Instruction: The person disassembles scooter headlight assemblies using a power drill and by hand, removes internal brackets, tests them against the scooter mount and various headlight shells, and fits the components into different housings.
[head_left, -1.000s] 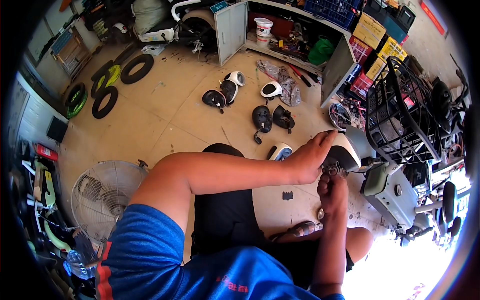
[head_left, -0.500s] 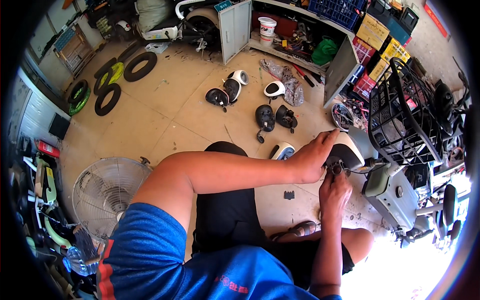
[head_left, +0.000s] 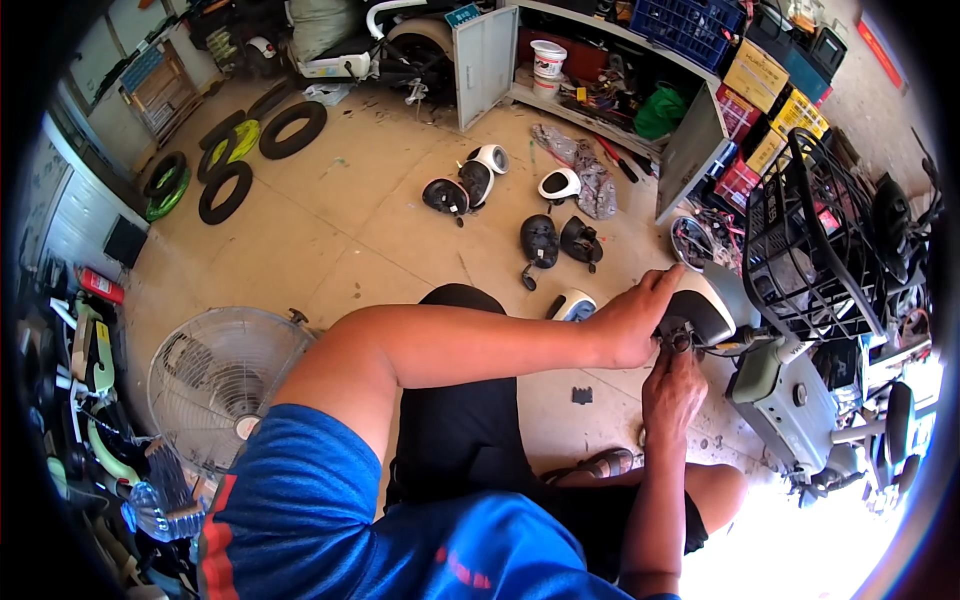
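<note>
A rounded white-and-black plastic housing [head_left: 702,322] sits between a person's bare hands. The left hand [head_left: 632,325] lies against its nine-o'clock side, fingers straight; whether the thumb grips is hidden. The right hand [head_left: 672,392], at seven o'clock, curls its fingers at the housing's dark fittings; what they pinch cannot be made out. Outward from the housing, a black wire basket [head_left: 772,232] stands at two o'clock, a small black plastic piece [head_left: 582,396] lies on the floor at eight, and a round wire-caged fan [head_left: 205,375] stands near nine.
</note>
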